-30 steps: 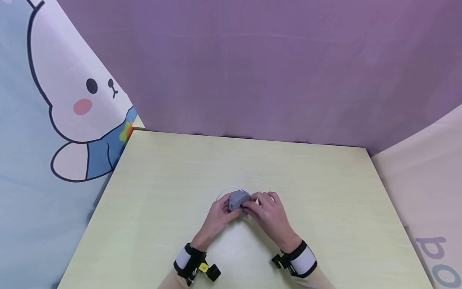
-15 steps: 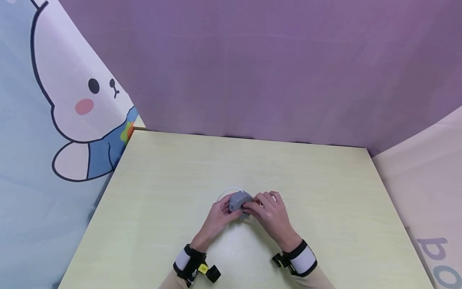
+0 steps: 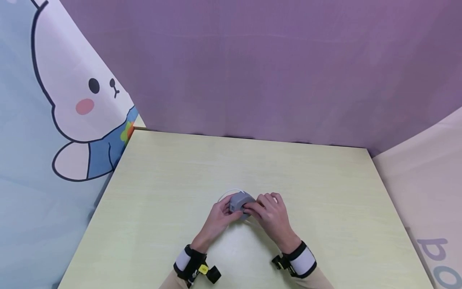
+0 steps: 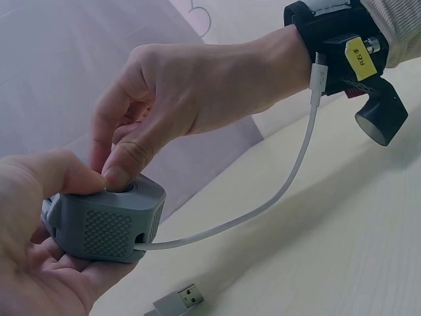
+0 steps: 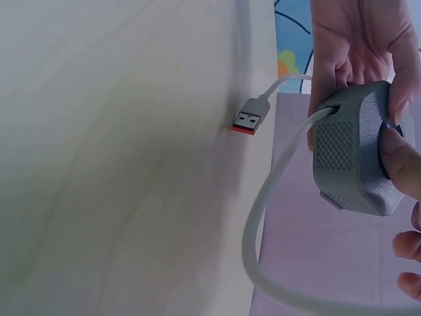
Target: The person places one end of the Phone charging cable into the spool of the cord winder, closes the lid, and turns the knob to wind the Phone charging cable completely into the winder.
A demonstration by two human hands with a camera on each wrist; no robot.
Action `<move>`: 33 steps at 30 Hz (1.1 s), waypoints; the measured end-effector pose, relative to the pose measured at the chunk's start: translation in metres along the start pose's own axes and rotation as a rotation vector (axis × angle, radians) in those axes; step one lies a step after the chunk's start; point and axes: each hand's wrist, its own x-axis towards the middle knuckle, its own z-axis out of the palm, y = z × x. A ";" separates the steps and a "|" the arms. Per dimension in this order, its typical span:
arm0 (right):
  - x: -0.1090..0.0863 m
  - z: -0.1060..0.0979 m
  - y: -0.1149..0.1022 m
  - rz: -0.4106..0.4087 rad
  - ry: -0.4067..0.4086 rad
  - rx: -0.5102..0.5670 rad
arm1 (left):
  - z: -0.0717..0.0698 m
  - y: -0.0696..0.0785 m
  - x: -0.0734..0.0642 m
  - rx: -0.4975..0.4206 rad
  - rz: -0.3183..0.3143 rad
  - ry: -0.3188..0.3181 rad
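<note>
Near the front middle of the table, my left hand (image 3: 215, 220) grips a grey cable winder (image 3: 237, 200) with textured sides, its thumb along one face. The thumb and index finger of my right hand (image 3: 272, 216) pinch the round knob on that face, mostly covered by the fingertips. A white USB cable (image 4: 263, 206) comes out of a slot in the winder and ends in a slim USB-C plug (image 4: 318, 76), which overlaps the right wrist strap in the left wrist view. From the other side comes the USB-A plug (image 5: 250, 116), with a red-orange edge, hanging over the table.
The pale wooden table (image 3: 173, 168) spreads around both hands. A purple curtain (image 3: 252, 80) borders its back edge, a blue cloth with a cartoon animal (image 3: 72, 160) its left side, and a light cloth (image 3: 426, 180) its right. Both wrists wear strapped cameras.
The winder and the fingers have shifted very slightly right and toward me. Both hands keep the same hold.
</note>
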 end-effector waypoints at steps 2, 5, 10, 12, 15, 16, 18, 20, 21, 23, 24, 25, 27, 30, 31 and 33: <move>0.000 0.000 0.000 -0.003 0.005 0.002 | 0.000 0.000 0.000 -0.002 0.002 0.002; 0.000 0.001 -0.001 -0.011 0.018 -0.001 | 0.000 0.000 -0.001 -0.006 -0.001 0.005; 0.002 0.001 -0.002 -0.020 0.040 -0.014 | 0.001 0.001 -0.001 -0.038 -0.009 0.004; 0.002 0.001 -0.003 -0.019 0.047 -0.016 | 0.001 0.002 -0.002 -0.047 -0.014 0.007; 0.003 0.001 -0.003 -0.015 0.058 -0.013 | 0.002 0.002 -0.001 -0.049 -0.017 0.013; 0.003 0.001 -0.004 -0.014 0.060 -0.015 | 0.002 0.002 -0.001 -0.049 -0.019 0.015; 0.002 0.002 -0.004 -0.009 0.060 -0.024 | 0.002 0.002 -0.001 -0.052 -0.019 0.016; 0.002 0.002 -0.004 -0.003 0.056 -0.032 | 0.002 0.001 0.000 -0.056 -0.019 0.017; 0.001 0.002 -0.004 0.000 0.051 -0.038 | 0.003 0.002 0.000 -0.061 -0.021 0.018; 0.001 0.002 -0.005 0.006 0.040 -0.047 | 0.003 0.002 -0.001 -0.067 -0.023 0.019; 0.000 0.002 -0.005 0.007 0.039 -0.049 | 0.003 0.002 0.000 -0.068 -0.024 0.019; 0.000 0.002 -0.005 0.007 0.037 -0.052 | 0.003 0.002 0.000 -0.070 -0.027 0.020; 0.000 0.002 -0.005 0.005 0.037 -0.059 | 0.003 0.002 0.000 -0.070 -0.028 0.021; 0.001 0.001 -0.005 0.005 0.033 -0.067 | 0.003 0.000 0.000 -0.062 -0.019 0.015; 0.001 0.001 -0.006 0.007 0.027 -0.070 | 0.003 0.000 0.000 -0.058 -0.015 0.014; 0.001 0.000 -0.006 0.012 0.015 -0.072 | 0.003 -0.001 0.001 -0.058 -0.011 0.010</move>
